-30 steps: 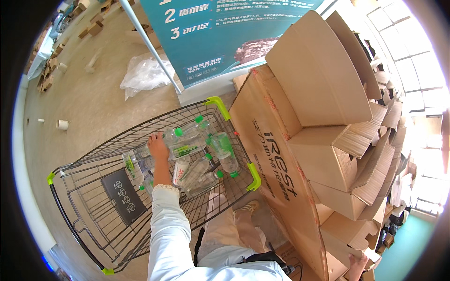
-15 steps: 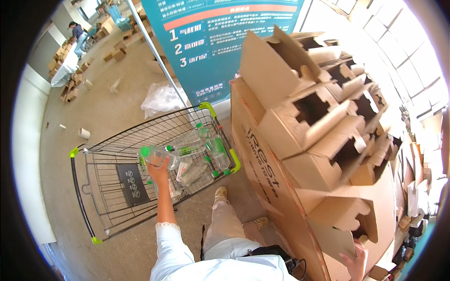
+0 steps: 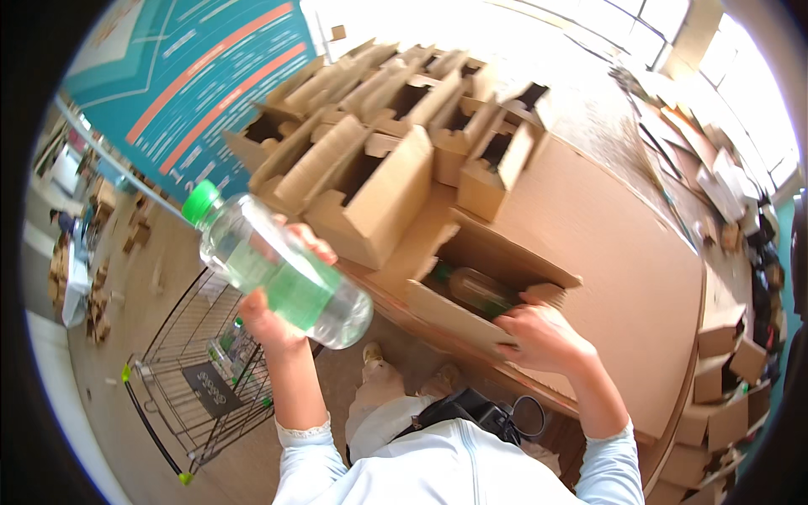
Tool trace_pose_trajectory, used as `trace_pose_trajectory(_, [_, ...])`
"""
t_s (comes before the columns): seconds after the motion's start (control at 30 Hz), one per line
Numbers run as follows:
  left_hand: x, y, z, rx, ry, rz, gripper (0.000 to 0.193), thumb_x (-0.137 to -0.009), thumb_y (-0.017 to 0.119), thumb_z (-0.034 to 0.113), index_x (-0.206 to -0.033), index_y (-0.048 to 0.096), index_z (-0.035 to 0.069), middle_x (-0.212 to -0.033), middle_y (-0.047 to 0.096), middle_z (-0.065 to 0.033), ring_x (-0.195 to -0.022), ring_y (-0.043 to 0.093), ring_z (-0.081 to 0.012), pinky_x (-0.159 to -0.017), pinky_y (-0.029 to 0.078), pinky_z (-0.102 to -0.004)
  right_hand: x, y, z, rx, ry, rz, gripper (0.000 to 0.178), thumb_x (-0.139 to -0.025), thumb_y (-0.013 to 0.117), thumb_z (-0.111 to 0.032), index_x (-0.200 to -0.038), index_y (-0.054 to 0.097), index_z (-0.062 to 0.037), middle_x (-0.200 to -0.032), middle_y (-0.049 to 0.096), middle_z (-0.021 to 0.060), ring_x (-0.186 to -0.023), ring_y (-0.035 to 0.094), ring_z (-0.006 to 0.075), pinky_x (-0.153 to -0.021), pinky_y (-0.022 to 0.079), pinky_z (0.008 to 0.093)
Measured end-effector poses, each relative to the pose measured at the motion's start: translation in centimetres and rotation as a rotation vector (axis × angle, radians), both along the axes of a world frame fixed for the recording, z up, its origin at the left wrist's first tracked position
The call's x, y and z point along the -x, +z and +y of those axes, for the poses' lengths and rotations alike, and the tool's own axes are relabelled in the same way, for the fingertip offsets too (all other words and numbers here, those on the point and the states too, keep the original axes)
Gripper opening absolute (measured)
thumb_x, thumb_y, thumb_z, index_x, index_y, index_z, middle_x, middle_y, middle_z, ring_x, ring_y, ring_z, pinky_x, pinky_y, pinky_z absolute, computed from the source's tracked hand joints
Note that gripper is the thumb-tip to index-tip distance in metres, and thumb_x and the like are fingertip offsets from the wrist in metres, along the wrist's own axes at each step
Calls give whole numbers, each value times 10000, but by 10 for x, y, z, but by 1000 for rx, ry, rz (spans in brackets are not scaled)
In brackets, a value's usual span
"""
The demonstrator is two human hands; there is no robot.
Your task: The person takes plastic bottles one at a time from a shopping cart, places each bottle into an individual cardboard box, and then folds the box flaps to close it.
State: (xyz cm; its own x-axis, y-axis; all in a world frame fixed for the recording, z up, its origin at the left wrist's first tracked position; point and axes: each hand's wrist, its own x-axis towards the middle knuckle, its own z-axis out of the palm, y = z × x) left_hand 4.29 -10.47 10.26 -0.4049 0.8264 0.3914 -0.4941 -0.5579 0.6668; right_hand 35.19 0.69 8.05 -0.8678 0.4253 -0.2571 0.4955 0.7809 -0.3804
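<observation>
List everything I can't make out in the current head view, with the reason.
Head view, hidden: part of the clear bottle in the front box, behind the box wall and right hand.
Head view, too small: the cart bottles' count, with wires and left forearm in the way.
Head view, cut off: the teal banner's top, by the picture's edge.

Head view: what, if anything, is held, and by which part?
The left hand holds a bottle, its grip around the middle. The right hand is at the open box; whether it grips anything cannot be told.
</observation>
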Motion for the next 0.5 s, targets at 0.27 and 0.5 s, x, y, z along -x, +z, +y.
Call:
trace_pose_trajectory(0.27, [-101, 27, 113, 80, -233, 1185, 688, -668, 825, 189, -1246, 485, 33, -1039, 639, -136, -972, 651, -249, -844, 510, -358, -7, -15, -34, -293, -213, 30, 194, -765, 691, -232, -762, 642, -44, -820, 621, 106, -906, 581, 280, -824, 459, 382])
trace_pose_trajectory(0.5, [-119, -11, 159, 304, -1002, 2118, 702, -582, 800, 233, -1177, 526, -18, -942, 654, -243, -928, 633, -399, -778, 519, -448, -25, -18, -53, -438, -361, 383, 85, -707, 663, -127, -714, 619, -55, -801, 553, 79, -923, 541, 249, -884, 439, 370])
